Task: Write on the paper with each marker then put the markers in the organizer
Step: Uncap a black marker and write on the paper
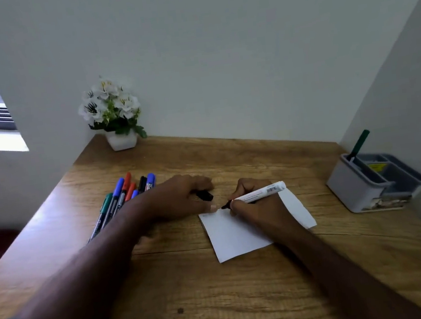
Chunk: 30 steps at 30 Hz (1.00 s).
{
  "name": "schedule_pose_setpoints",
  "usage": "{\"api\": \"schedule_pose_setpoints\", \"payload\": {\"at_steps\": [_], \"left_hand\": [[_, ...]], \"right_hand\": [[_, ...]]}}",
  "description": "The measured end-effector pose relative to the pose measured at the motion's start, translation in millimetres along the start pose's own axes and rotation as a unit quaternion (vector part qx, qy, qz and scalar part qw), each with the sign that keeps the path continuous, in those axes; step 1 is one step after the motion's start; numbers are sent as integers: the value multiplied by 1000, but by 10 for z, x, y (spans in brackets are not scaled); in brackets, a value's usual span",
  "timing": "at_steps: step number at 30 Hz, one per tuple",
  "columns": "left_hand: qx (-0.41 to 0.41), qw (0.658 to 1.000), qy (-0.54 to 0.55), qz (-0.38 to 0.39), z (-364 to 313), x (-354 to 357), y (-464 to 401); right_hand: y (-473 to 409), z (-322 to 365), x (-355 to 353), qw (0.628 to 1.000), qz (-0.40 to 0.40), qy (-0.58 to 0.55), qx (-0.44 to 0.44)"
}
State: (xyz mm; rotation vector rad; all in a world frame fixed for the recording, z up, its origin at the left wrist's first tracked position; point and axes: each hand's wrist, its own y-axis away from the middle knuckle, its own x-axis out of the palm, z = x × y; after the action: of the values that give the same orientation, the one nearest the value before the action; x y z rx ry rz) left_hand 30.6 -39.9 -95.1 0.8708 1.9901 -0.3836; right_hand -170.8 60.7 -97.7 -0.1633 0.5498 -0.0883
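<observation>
Paper (pixel 240 235) lies on the desk (pixel 194 294) under the right hand (pixel 255 207) pinching a white marker (pixel 261 193), and could slide, since the left hand (pixel 179 197), seemingly curled round the black cap (pixel 204 195), barely pins it.

White paper (pixel 236 235), grey organizer (pixel 361 188), white marker (pixel 258 193) with black tip

The paper (pixel 237 233) lies mid-table (pixel 194 294), with the markers (pixel 123 196) to its left. The organizer (pixel 361 191) stands far right, the flower pot (pixel 121 141) far left.
</observation>
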Motion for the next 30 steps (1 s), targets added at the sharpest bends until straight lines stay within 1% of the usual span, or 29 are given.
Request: {"api": "schedule_pose_setpoints", "payload": {"at_steps": [3,8,17,25,30], "left_hand": [[-19,999,-11,39,30,-18,10],[-24,998,-7,56,30,-39,-4],[-31,998,1,59,20,-47,-11],[-35,997,-2,63,41,-45,-21],[-39,997,5,66,54,-38,-31]], "right_hand": [[-5,-24,39,1000,-9,-2,5],[-18,-35,79,999,-10,21,25],[-16,34,76,999,10,3,41],[-22,33,101,999,23,17,23],[-12,59,95,999,9,28,19]]}}
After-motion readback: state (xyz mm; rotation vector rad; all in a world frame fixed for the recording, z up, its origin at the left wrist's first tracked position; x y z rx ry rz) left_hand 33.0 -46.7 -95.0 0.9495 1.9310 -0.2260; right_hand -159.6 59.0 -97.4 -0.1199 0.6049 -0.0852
